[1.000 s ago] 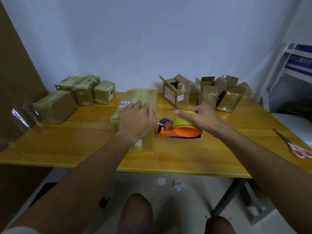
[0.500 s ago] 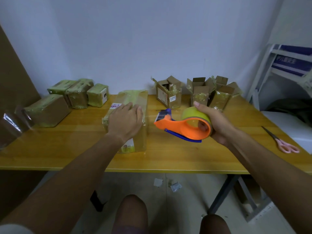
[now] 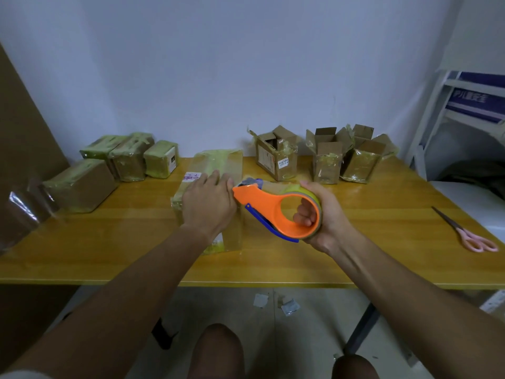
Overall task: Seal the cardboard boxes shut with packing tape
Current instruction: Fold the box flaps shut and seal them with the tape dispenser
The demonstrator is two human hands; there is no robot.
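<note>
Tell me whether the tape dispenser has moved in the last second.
Yes. The tape dispenser, gripped by the right hand, went from resting on the table to raised above it, its nose beside the box.

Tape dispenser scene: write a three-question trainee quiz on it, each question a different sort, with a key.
1. True or false: the right hand holds the orange tape dispenser lifted off the table.
2. Where does the left hand rest? A) on the long box B) on the pink scissors C) on an open box
3. Fill in: the boxes with raised flaps stand at the table's back ____ side.

Key: 1 true; 2 A; 3 right.
</note>
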